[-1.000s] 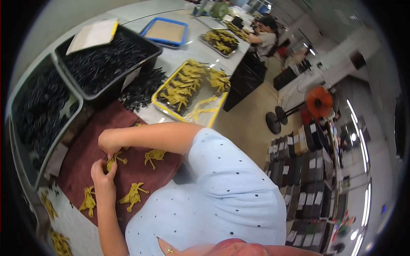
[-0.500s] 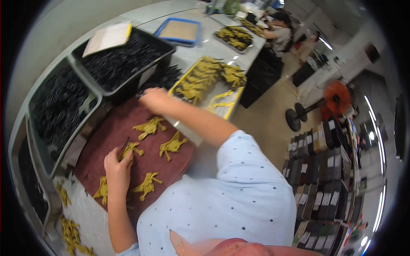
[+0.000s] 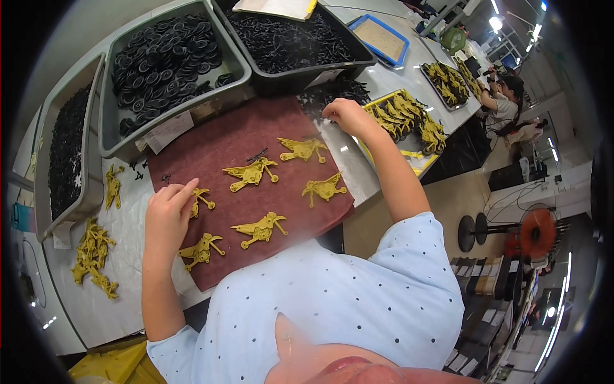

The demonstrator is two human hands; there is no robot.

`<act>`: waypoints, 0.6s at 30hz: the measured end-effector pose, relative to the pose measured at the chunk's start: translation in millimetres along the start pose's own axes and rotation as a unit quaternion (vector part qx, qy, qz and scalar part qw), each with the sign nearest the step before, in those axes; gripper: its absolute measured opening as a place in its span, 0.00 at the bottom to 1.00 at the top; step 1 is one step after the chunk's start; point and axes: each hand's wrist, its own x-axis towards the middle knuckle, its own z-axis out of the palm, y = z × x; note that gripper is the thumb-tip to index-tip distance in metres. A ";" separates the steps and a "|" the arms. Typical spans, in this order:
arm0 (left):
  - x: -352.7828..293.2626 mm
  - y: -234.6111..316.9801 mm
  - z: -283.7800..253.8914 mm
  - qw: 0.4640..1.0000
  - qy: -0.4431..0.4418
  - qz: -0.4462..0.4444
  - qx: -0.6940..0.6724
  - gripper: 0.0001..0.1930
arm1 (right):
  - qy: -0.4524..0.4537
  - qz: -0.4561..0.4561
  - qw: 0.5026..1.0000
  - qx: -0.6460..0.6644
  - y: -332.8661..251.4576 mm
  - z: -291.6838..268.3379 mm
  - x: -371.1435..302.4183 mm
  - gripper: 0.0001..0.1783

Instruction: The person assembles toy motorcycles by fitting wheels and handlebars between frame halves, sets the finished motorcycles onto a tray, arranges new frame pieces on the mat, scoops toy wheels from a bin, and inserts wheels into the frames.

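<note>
My left hand (image 3: 167, 210) is over the left side of a dark red cloth (image 3: 281, 121), fingers loosely stretched. It covers one end of a yellow plastic part (image 3: 204, 200); whether it grips the part is hard to see. Several similar yellow parts lie spread on the cloth, pointed at one end with thin arms at the other. A small thin black piece (image 3: 258, 154) sits at the upper edge of the middle yellow part (image 3: 249, 174). My right hand (image 3: 354, 119) is beside a loose heap of thin black pieces (image 3: 342, 91), fingertips pinched together, their contents too small to make out.
Behind the cloth stand grey bins of black wheels (image 3: 160, 61) and black pieces (image 3: 288, 41). A yellow-rimmed tray (image 3: 377, 150) of yellow parts is at the right. More yellow parts (image 3: 93, 256) lie left. Another person (image 3: 505, 102) sits at the far table.
My left hand has let go of the middle yellow part and moved to another one on the left. My right hand stays near the black heap. The view has swung round.
</note>
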 end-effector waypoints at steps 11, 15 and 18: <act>-32.8 -25.7 -7.9 0.997 0.025 -0.066 -0.019 0.13 | 0.026 0.215 0.976 0.028 -17.6 30.5 12.3 0.15; -40.3 -27.2 6.7 0.998 0.053 -0.036 -0.022 0.14 | 0.048 0.199 0.979 0.010 -30.2 10.0 18.1 0.14; -41.6 -30.1 10.2 0.998 0.038 -0.040 -0.029 0.15 | 0.053 0.210 0.976 0.000 -25.6 5.5 20.0 0.14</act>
